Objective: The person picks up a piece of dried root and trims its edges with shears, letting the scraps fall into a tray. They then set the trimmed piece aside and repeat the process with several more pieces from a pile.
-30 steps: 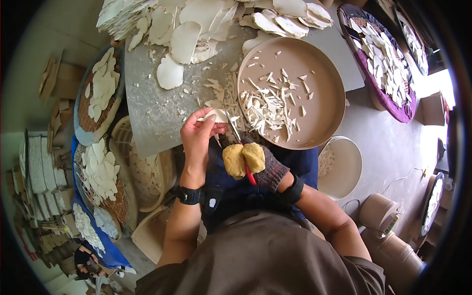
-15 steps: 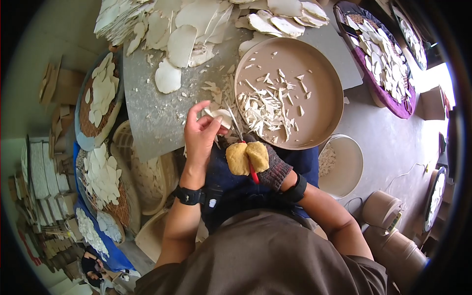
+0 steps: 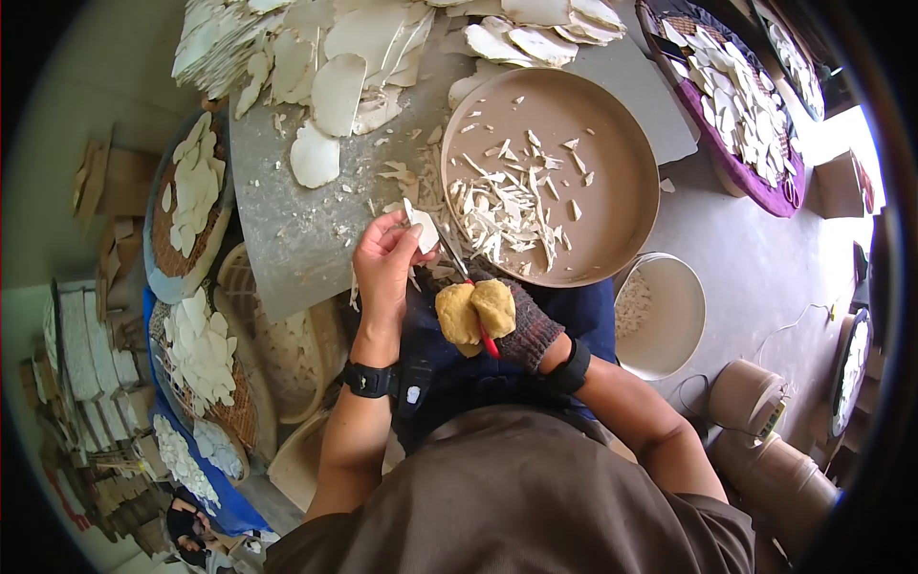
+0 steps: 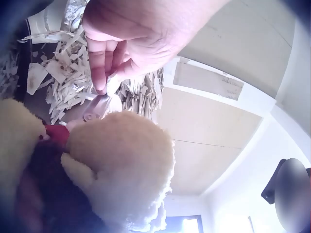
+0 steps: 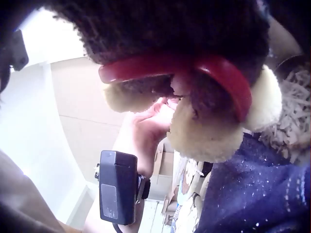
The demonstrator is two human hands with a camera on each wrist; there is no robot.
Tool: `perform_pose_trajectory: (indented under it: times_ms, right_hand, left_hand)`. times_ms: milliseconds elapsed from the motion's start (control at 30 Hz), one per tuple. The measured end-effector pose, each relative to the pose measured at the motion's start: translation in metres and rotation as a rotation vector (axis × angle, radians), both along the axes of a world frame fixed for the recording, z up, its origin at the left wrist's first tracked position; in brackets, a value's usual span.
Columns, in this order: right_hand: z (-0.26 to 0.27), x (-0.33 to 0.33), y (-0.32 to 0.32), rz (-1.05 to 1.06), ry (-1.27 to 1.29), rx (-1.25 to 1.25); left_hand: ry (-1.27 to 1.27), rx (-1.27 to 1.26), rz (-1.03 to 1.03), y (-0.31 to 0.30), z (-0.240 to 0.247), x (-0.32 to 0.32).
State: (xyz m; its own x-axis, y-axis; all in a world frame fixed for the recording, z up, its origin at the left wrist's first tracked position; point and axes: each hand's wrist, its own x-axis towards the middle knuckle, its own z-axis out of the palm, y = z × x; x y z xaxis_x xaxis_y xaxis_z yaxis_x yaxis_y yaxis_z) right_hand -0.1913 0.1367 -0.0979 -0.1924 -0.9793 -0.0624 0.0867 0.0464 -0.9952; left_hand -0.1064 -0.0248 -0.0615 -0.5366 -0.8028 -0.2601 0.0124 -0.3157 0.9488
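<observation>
My bare left hand [image 3: 384, 273] pinches a thin white slice [image 3: 422, 230] between thumb and fingers, just over the table's near edge. The slice stands tilted, its lower edge beside the scissor blades [image 3: 453, 258]. My right hand [image 3: 531, 333], in a dark knitted glove, grips the scissors by their red handles [image 5: 226, 80]. Lumpy yellow padding [image 3: 492, 304] surrounds the handles and hides most of the gripping fingers in the head view. From the left wrist, the blades [image 4: 99, 104] show right at the left fingertips.
A round brown tray [image 3: 612, 215] with white trimmings [image 3: 507, 210] lies ahead of the right hand. Large white slices [image 3: 338, 96] are piled at the table's [image 3: 273, 225] far side. A white bucket [image 3: 674, 320] stands right, baskets of slices [image 3: 203, 349] left.
My left hand has turned the slice more upright, its raised index finger coming back down to the pinch. The right hand keeps its grip on the scissors; the head view has shifted slightly.
</observation>
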Motion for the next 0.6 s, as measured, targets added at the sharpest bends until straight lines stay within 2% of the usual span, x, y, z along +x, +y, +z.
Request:
perform_pose_trajectory:
  times_ms: [67,167,233,333,500,600]
  right_hand:
    - [-0.012,0.003,0.0,0.012,-0.177,0.017]
    - [0.008,0.0,-0.004,0.031,-0.327,-0.015]
    - [0.002,0.003,-0.006,0.032,-0.302,0.011]
    - [0.001,0.002,-0.005,0.033,-0.109,-0.022]
    - [-0.009,0.005,-0.005,0.027,-0.327,0.055]
    - [-0.002,0.004,-0.004,0.104,-0.123,0.044]
  left_hand:
    - [0.015,-0.013,0.009,0.0,0.001,0.002]
    - [0.007,-0.039,-0.025,0.0,0.003,0.005]
    - [-0.004,-0.037,-0.045,0.001,0.008,0.008]
    - [-0.021,-0.018,-0.054,-0.002,0.011,0.01]
    - [-0.042,-0.023,-0.069,-0.007,0.012,0.018]
    - [-0.078,-0.037,-0.079,-0.011,0.013,0.029]
